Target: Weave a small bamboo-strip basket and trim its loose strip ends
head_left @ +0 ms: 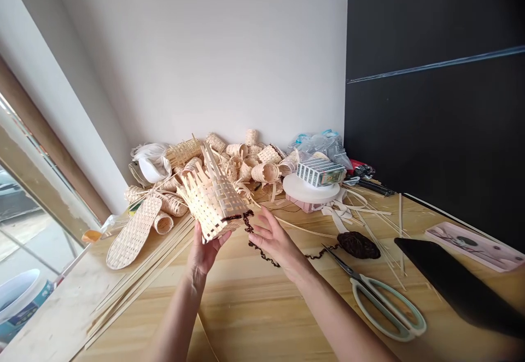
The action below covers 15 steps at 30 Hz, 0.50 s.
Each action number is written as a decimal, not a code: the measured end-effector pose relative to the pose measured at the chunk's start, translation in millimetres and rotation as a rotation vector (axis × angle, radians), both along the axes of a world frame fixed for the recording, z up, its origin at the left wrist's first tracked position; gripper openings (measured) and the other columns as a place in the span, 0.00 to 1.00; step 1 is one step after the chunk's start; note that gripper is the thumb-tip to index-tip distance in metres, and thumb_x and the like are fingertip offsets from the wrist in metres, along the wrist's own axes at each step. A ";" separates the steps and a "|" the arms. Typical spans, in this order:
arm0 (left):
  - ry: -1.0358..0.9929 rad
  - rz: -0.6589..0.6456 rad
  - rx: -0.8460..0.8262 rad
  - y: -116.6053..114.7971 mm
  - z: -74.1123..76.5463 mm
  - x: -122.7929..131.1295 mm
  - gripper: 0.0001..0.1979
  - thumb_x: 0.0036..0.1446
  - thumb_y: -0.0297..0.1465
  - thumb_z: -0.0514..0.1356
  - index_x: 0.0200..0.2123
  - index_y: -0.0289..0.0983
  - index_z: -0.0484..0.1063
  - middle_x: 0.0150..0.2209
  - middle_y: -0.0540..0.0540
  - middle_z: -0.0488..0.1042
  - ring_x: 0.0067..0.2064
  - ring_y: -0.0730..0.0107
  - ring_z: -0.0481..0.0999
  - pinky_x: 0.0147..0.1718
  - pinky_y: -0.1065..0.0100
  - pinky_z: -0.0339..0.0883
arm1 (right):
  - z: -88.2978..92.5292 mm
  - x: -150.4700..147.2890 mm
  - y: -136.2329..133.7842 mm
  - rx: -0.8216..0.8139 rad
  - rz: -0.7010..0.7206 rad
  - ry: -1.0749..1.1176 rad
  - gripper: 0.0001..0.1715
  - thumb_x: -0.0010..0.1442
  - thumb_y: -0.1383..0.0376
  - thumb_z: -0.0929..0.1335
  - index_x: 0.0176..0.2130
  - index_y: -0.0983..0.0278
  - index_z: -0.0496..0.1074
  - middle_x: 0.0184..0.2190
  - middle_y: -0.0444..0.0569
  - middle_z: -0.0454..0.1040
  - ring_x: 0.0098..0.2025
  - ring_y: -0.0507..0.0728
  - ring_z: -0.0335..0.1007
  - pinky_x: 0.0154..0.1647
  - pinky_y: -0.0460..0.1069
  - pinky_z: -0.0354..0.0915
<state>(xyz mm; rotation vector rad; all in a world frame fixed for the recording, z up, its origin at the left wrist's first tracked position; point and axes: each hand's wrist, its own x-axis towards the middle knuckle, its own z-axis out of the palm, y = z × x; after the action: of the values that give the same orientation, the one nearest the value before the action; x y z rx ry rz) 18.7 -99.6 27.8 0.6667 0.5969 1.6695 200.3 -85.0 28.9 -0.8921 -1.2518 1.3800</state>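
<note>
A half-woven basket (217,198) of pale splints is tilted in the air, its loose strip ends pointing up and left. My left hand (208,248) grips it from below, thumb on the near side and fingers underneath. Dark brown fuzzy yarn (264,258) runs along part of the basket's lower right edge, then hangs down in a loop. My right hand (273,237) is just right of the basket with its fingers apart, beside the hanging yarn; whether the fingertips touch it is unclear. The yarn trails behind my right wrist to a dark brown yarn ball (359,245).
Scissors (381,302) lie at the right, near a black flat object (455,285) and a pink tray (476,246). Long splints (139,285) and a woven oval piece (134,233) lie left. Small woven baskets (264,172) pile against the wall, beside stacked boxes (320,171).
</note>
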 end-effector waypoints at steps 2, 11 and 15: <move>0.010 -0.002 0.010 -0.1 -1.2 -2.2 0.28 0.49 0.44 0.62 0.53 0.43 0.65 0.45 0.43 0.75 0.43 0.57 0.75 0.39 0.57 0.73 | 0.7 3.3 -3.1 -0.031 0.112 -0.008 0.51 0.44 0.52 0.73 0.61 0.57 0.51 0.46 0.52 0.70 0.45 0.57 0.68 0.44 0.52 0.64; 0.062 0.078 0.107 4.8 -12.0 -32.5 0.29 0.46 0.43 0.65 0.52 0.44 0.67 0.51 0.43 0.71 0.49 0.56 0.72 0.43 0.59 0.71 | 28.3 47.7 -14.7 0.106 0.199 -0.035 0.23 0.53 0.47 0.66 0.30 0.65 0.71 0.17 0.37 0.55 0.21 0.48 0.48 0.24 0.45 0.48; 0.041 0.082 0.169 0.8 -9.5 -44.9 0.30 0.46 0.43 0.65 0.54 0.45 0.65 0.52 0.43 0.70 0.52 0.55 0.69 0.45 0.59 0.70 | 28.4 61.8 -12.6 0.162 0.099 -0.122 0.25 0.55 0.45 0.63 0.28 0.65 0.67 0.17 0.37 0.52 0.21 0.48 0.46 0.22 0.45 0.45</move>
<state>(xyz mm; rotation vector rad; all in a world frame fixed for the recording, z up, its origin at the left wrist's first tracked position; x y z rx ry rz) -26.1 -98.7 18.3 0.8087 0.5218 1.7998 262.1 -97.6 57.4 -0.8210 -1.4957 1.2952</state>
